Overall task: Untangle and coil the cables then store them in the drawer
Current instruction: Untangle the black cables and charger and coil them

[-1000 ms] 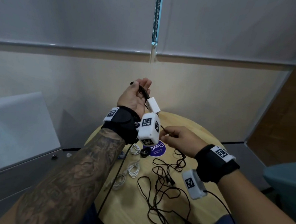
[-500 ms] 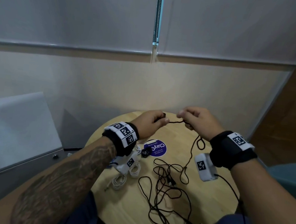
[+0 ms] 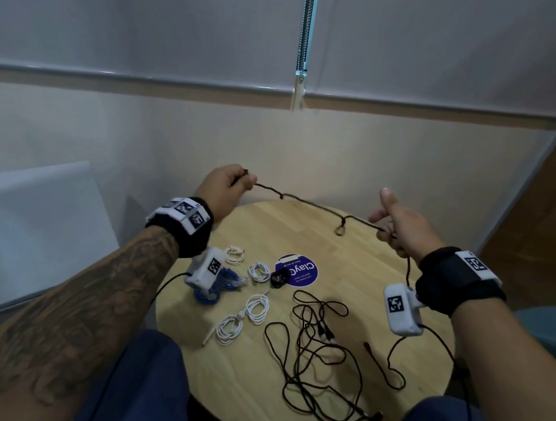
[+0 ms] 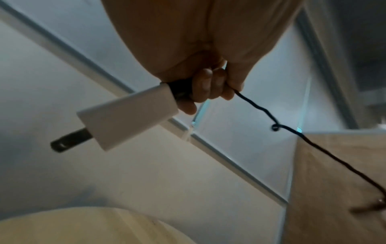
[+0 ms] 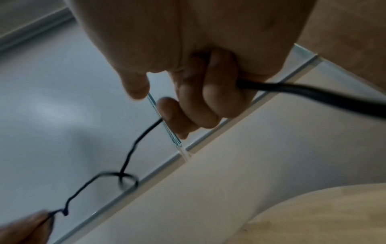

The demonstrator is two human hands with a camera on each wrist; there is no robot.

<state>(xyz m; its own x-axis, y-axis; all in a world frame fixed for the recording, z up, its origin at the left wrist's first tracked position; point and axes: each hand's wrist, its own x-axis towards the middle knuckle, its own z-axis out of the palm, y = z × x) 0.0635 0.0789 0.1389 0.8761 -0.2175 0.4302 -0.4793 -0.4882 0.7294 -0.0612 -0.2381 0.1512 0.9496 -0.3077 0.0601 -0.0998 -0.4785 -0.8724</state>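
Observation:
Above the round wooden table [image 3: 373,364], a thin black cable [image 3: 308,204] is stretched between my hands, with a small loop [image 3: 340,229] near the right one. My left hand [image 3: 229,188] grips its plug end. In the left wrist view, curled fingers [image 4: 208,87] hold a white plug body [image 4: 127,115] with a dark tip. My right hand [image 3: 398,229] has its fingers curled round the cable and its thumb up. The right wrist view shows those fingers [image 5: 200,102] closed on the cable [image 5: 313,94]. The cable's remaining length lies tangled [image 3: 316,358] on the table.
Several coiled white cables [image 3: 256,307] and a blue cable [image 3: 217,283] lie on the table's left side. A purple round sticker [image 3: 297,270] and a small black object [image 3: 278,279] sit in the middle. A grey cabinet [image 3: 28,218] stands to the left.
My left hand came down from its raised position and met the right hand at the cable. Both hands have since moved apart, pulling a stretch of the black cable taut.

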